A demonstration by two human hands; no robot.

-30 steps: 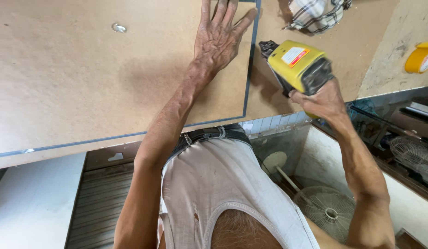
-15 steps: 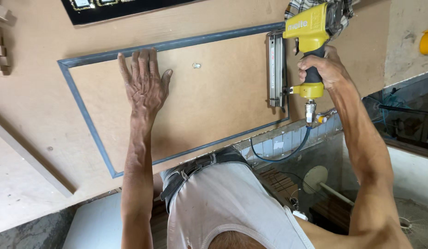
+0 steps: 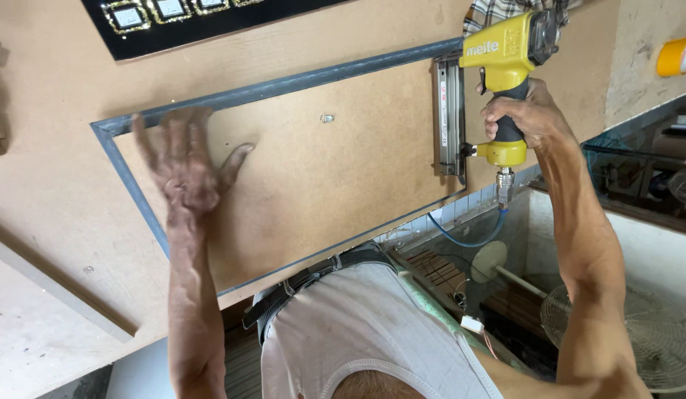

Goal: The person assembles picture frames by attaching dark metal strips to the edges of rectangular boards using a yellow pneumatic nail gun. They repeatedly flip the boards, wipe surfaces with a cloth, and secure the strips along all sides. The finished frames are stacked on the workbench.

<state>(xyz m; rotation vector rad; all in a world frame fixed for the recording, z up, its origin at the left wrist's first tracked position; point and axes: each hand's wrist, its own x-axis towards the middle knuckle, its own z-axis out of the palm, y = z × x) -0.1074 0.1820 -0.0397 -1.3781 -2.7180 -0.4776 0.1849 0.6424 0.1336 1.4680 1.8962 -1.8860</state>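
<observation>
right hand (image 3: 522, 112) grips the yellow pneumatic nail gun (image 3: 498, 96), its magazine lying along the framed fibreboard panel's (image 3: 321, 185) right edge; left hand (image 3: 186, 164) lies open, flat on the panel's left.

The framed board (image 3: 335, 177) lies flat on the table (image 3: 47, 222). The left hand (image 3: 184, 166) rests on its left part. The right hand (image 3: 517, 118) holds the nail gun (image 3: 498, 81) on its right edge. A tape roll (image 3: 676, 57) sits far right.

Yellow nail gun (image 3: 505, 59), brown backing board (image 3: 321, 185)
</observation>
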